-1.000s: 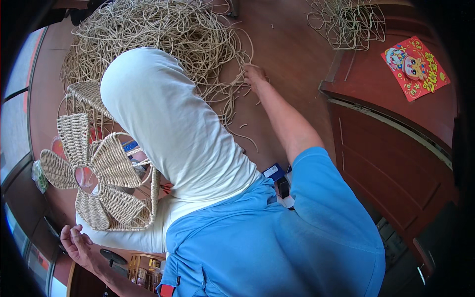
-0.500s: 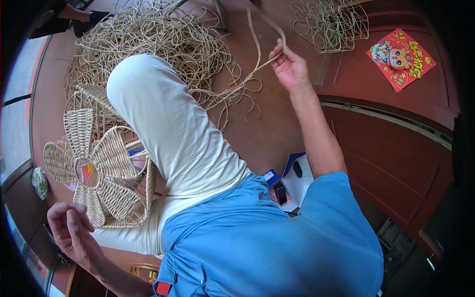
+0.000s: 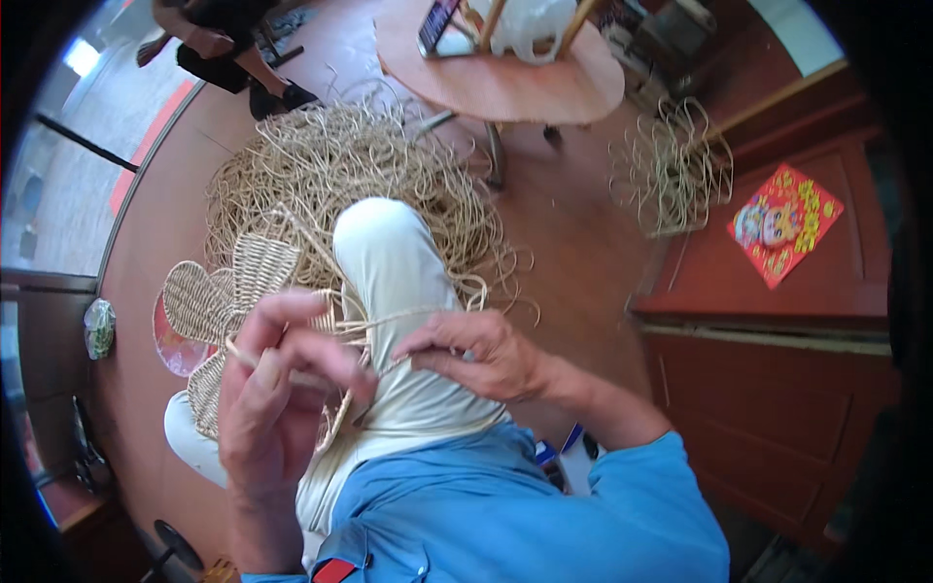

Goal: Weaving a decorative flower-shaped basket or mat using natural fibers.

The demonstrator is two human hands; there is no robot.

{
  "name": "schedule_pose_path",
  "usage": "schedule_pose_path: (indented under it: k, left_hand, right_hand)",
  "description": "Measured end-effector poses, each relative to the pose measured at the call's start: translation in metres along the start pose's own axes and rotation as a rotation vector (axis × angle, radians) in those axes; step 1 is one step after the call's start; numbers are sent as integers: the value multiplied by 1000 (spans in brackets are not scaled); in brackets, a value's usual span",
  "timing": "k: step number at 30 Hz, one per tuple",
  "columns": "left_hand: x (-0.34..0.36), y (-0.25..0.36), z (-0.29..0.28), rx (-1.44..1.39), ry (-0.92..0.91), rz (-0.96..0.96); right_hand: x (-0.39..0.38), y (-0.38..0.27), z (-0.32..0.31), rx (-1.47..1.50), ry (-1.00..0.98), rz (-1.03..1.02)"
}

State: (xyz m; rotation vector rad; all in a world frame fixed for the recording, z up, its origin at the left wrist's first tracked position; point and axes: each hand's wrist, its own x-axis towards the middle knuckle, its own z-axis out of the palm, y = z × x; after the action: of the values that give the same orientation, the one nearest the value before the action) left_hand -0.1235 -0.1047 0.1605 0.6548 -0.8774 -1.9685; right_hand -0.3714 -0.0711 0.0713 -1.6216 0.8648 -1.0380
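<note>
Nearest to my remote view, the left hand (image 3: 267,403) is curling its fingers and thumb around pale cord (image 3: 413,312), and the right hand (image 3: 491,358) is pinching cord between thumb and forefinger above a white trouser leg (image 3: 389,248). Just beyond the left fingers, a woven flower-shaped piece (image 3: 267,262) is sitting left of that leg. Farther out, a tangled heap of cord (image 3: 321,165) is sprawling over the floor (image 3: 573,262), short of the round table's (image 3: 486,92) near edge; a looser bundle (image 3: 680,170) is crowding the floor's right edge.

I am judging snags the likeliest trouble: loops by the knee could be catching or kinking under a pull, or a slack pinch could be losing the strand. Blur is obscuring the left fingertips, so I am not telling whether both hands are sharing one strand. The left hand is hiding part of the flower; the upper rim is cropping the table.
</note>
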Motion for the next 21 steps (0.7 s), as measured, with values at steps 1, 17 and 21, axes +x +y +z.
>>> schedule_pose_path:
  k: [1,17,21]
  left_hand:
    - [-9,7,0,106,-15,43]
    - [-86,56,-17,409,-59,-268]
    - [-113,57,-40,404,-28,-91]
  right_hand:
    - [2,3,3,-80,-16,48]
    - [47,5,72,-729,352,-402]
    - [48,29,61,-527,205,-104]
